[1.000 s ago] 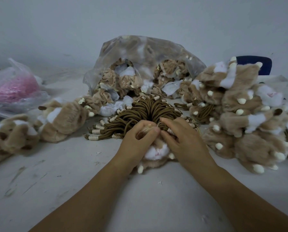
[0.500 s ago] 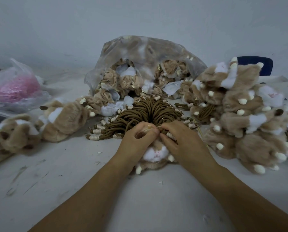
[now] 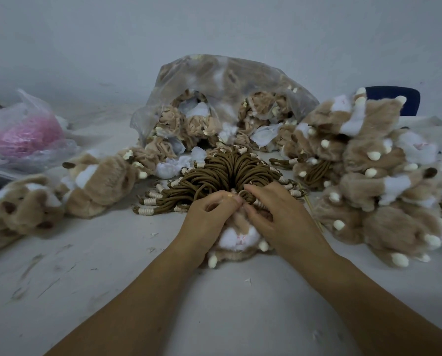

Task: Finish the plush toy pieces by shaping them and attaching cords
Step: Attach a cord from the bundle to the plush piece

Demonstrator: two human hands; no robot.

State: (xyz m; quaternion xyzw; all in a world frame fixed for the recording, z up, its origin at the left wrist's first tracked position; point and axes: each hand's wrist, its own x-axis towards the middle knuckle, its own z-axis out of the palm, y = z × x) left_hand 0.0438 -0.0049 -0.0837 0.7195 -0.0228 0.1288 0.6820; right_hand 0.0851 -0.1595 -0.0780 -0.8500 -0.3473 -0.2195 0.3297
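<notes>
The left hand [image 3: 209,217] and the right hand [image 3: 279,214] both pinch with curled fingers the upper edge of a tan-and-white plush toy piece [image 3: 237,237], which lies on the table [image 3: 112,278] just in front of a fanned bundle of brown cords [image 3: 222,173].

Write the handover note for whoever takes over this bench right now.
Left hand grips the plush toy on the table; right hand pinches its top edge. Whether a cord is already caught, I cannot tell.
Cord bundle lies just behind the hands; bag of unshaped pieces behind that.
Done: shaped toys piled at right, some with cords.
Left: this toy's cord, then the bagful.
</notes>
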